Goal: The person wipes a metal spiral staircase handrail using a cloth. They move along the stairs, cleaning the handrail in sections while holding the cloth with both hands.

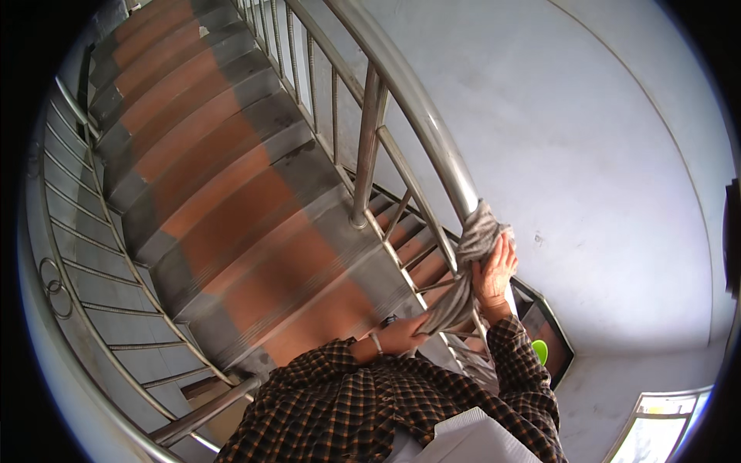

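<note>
A grey cloth [477,240] is wrapped over the stainless steel handrail [425,124] of the staircase. My right hand [495,272] grips the cloth around the rail, fingers pointing up along it. Lower and to the left, my left hand [402,334] holds the twisted, hanging end of the same cloth. A light band circles my left wrist. The stretch of rail beneath the cloth is hidden.
Stairs [231,191] with orange-red centres and grey edges stretch away at left. A metal balustrade [113,254] borders their far side. Posts and bars [369,144] stand beneath my handrail. A bright green container [539,351] sits lower down. A pale wall [579,173] rises right.
</note>
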`<state>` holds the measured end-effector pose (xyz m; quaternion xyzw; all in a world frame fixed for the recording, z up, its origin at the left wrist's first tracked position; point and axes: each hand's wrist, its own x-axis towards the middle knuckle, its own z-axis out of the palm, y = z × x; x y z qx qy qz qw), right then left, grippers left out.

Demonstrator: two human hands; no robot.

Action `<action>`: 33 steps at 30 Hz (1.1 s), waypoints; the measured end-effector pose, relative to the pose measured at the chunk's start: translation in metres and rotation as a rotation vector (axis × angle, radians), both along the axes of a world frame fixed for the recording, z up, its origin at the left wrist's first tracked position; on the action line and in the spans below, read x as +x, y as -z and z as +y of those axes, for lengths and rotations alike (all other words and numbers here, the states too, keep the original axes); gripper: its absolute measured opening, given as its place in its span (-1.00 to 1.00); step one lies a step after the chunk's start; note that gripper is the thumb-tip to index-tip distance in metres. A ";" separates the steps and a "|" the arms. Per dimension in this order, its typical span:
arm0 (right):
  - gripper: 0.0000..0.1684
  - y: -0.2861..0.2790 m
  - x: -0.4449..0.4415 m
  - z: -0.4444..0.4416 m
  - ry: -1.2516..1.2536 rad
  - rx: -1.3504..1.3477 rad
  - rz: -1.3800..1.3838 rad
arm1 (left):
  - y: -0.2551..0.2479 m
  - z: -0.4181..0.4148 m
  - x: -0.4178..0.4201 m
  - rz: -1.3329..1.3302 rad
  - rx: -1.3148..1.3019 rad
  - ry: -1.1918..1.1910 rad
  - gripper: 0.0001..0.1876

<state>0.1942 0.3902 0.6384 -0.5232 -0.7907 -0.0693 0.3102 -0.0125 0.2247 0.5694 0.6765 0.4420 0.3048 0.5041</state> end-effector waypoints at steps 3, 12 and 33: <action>0.06 -0.069 -0.059 0.026 -0.096 0.081 0.001 | -0.019 0.010 -0.031 -0.097 -0.045 -0.173 -0.32; -0.32 -0.246 -0.248 0.144 -0.168 0.086 0.172 | -0.172 0.109 -0.109 -0.277 0.180 -0.589 -0.29; -0.14 -0.056 -0.070 0.038 0.010 -0.329 0.399 | -0.052 0.031 -0.034 0.319 -0.211 -0.094 -0.15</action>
